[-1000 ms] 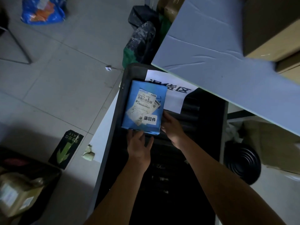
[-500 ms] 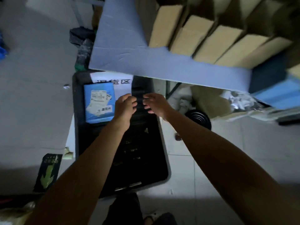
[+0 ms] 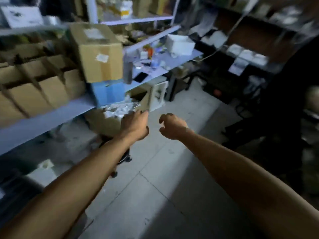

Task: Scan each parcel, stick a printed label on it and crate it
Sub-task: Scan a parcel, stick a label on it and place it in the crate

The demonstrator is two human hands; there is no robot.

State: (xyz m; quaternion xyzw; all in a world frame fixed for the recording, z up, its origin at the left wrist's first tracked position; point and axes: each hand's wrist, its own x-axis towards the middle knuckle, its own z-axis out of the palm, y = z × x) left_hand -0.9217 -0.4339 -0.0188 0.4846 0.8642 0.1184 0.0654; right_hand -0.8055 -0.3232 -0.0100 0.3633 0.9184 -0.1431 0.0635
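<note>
Both my arms reach forward over the grey tiled floor and hold nothing. My left hand (image 3: pixel 135 125) hangs with its fingers loosely curled, in front of a box of crumpled white paper (image 3: pixel 119 109). A little to its right, my right hand (image 3: pixel 171 126) is also loosely curled and empty. The blue parcel and the black crate are out of view. A blue box (image 3: pixel 107 94) sits on the pale work table (image 3: pixel 43 121) under a large cardboard box (image 3: pixel 98 52). The picture is blurred by motion.
Open cardboard boxes (image 3: pixel 39 87) line the table at left. A further table (image 3: pixel 155 66) holds a dark phone and small items. Shelves with boxes fill the back wall. A dark chair (image 3: pixel 259 107) stands at right. A black object lies on the floor under my left forearm.
Both hands let go of the blue parcel, which stayed in the black crate. My view swung up and right from the crate to the tables and shelves, and my hands came with it.
</note>
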